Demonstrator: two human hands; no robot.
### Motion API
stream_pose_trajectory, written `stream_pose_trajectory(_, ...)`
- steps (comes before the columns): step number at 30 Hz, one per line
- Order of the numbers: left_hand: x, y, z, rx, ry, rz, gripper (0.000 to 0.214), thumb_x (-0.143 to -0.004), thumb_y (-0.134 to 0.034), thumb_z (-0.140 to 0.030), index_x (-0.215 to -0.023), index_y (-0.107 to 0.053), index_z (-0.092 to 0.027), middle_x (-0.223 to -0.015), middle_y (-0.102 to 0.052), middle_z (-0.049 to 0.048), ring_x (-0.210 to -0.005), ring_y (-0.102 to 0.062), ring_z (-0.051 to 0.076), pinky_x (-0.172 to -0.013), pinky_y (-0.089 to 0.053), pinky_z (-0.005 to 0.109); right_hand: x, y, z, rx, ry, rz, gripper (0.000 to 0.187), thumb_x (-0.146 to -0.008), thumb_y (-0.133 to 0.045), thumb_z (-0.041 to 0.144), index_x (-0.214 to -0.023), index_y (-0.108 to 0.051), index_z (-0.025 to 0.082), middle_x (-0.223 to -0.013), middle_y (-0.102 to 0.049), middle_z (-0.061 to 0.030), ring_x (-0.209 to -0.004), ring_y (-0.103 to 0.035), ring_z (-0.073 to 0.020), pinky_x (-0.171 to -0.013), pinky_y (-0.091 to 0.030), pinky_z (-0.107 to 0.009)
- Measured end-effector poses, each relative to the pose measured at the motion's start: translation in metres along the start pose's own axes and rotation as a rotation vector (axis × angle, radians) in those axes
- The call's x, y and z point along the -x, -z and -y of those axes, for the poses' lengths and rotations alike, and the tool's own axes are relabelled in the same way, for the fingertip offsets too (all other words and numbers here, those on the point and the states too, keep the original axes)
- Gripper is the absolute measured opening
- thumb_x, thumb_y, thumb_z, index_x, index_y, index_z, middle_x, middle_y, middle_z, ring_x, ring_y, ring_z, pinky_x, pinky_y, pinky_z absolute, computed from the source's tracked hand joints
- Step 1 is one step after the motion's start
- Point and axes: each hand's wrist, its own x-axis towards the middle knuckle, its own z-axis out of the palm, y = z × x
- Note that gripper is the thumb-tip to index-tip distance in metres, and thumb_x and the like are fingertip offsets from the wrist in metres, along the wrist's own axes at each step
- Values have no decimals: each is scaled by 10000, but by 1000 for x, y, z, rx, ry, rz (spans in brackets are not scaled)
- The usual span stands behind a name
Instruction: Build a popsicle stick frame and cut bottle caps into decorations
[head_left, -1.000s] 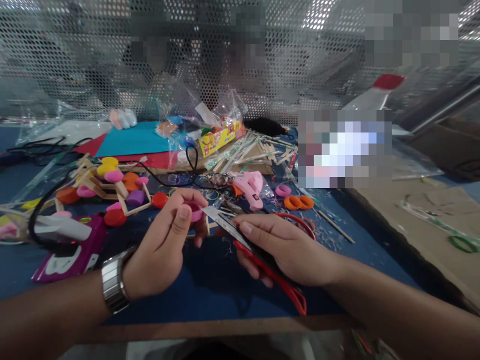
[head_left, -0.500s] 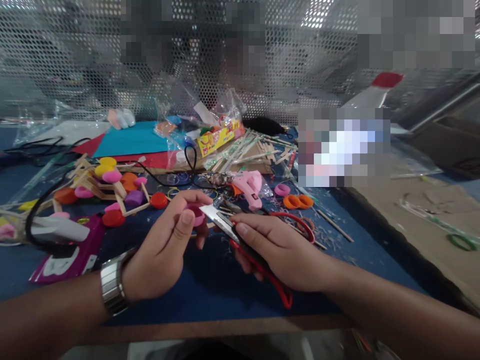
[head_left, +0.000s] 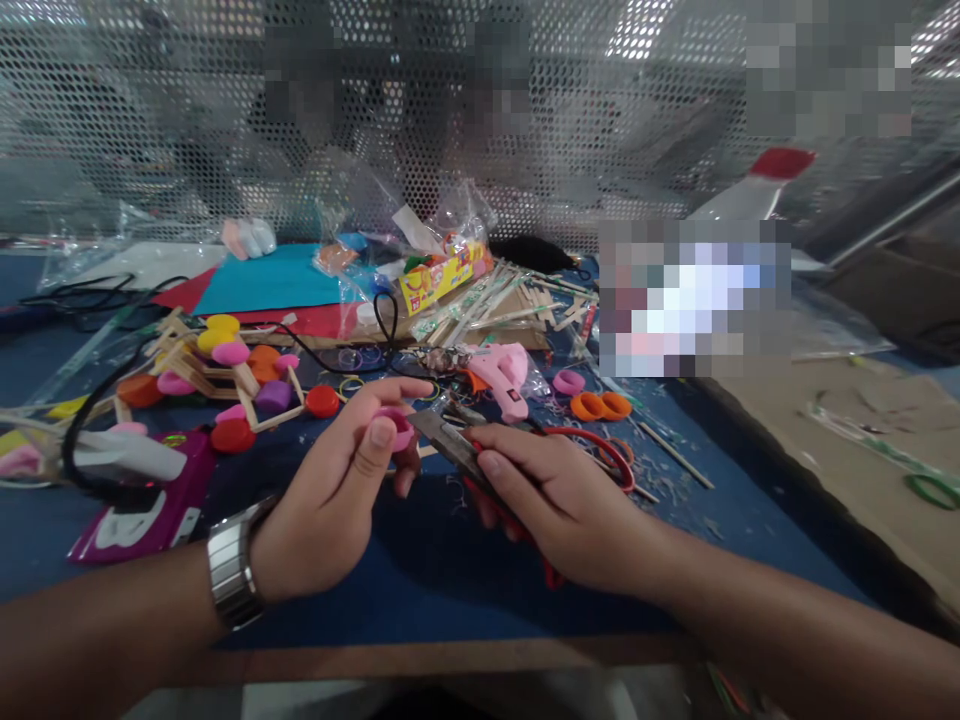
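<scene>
Between the thumb and fingers of my left hand (head_left: 330, 490) is a pink bottle cap (head_left: 401, 430), its open side turned to the right. My right hand (head_left: 555, 490) is closed around red-handled scissors (head_left: 450, 445), gripped close to the blades. The blade tip lies right beside the cap's rim; whether it touches I cannot tell. My palm hides most of the handles. Behind my right hand curves a red handle (head_left: 600, 445); which tool it belongs to is unclear. A pink glue gun (head_left: 504, 375) lies just beyond both hands.
On the left stands a stick frame (head_left: 247, 385) with coloured caps, next to a purple packet (head_left: 150, 510). Orange caps (head_left: 600, 405) and a pink cap (head_left: 568, 382) lie to the right. Farther back are wooden sticks (head_left: 480, 305), blue sheets (head_left: 277, 280) and a yellow packet (head_left: 442, 280). Cardboard (head_left: 847, 440) covers the right side.
The scissors have turned in my right hand: the blade looks darker, and the lower red handle has swung up under my palm. My left hand still holds the pink cap. The view has shifted slightly.
</scene>
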Motion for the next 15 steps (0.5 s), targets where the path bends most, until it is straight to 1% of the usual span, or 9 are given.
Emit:
stream_pose_trajectory(5,2,1,0,1,1,-4,434,-1090,-364,-508,-1337,-533,-194,-852,-588,20,-684,-569,130,-608,-492,264,1,1,1,21,8,15,300,-1094,-385,322,-932,-603,195,-682,-643,28,-536,-571,-92,-578,-435,-232)
stream_pose_trajectory(11,2,0,0,-41,-11,20,458,-1090,-351,-510,-1338,-528,-167,-870,-588,28,-685,-573,135,-596,-518,261,-1,-2,1,-50,-32,87,346,-1103,-347,336,-861,-557,205,-664,-623,29,-508,-561,-88,-530,-439,-210)
stream_pose_trajectory(15,4,0,-2,-106,-32,41,417,-1101,-354,-472,-1307,-537,-160,-802,-594,11,-662,-576,134,-646,-517,276,-1,-5,1,6,-18,53,302,-1096,-379,321,-903,-580,205,-655,-615,36,-497,-555,-86,-530,-430,-211)
